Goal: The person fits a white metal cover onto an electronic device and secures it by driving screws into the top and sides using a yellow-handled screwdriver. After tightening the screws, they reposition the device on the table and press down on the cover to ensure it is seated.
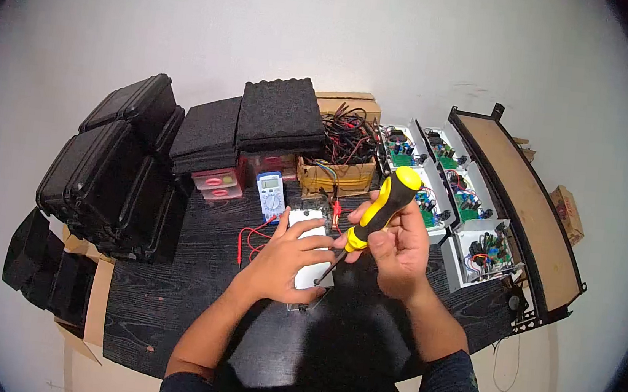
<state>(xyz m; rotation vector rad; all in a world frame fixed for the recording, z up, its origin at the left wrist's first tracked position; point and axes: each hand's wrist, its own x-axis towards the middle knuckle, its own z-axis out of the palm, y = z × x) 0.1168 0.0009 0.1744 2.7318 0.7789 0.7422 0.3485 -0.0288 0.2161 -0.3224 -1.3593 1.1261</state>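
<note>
A white rectangular panel (307,273) lies on the dark table near its middle. My left hand (288,258) is spread over the panel, its fingers lying across and pressing on the white surface. In my right hand (398,251) is a yellow and black screwdriver (381,214), gripped by its handle. The shaft points down and to the left, and its tip is at the panel's lower right part, beside my left fingers. My left hand hides much of the panel. Just behind the panel, a blue and white multimeter (270,195) lies with red leads beside it.
Black hard cases (94,180) are stacked at the left. Dark foam pads (280,114) and a cardboard box of cables (339,172) stand at the back. White housings with circuit boards (488,252) line the right, next to a long black-framed panel (517,194).
</note>
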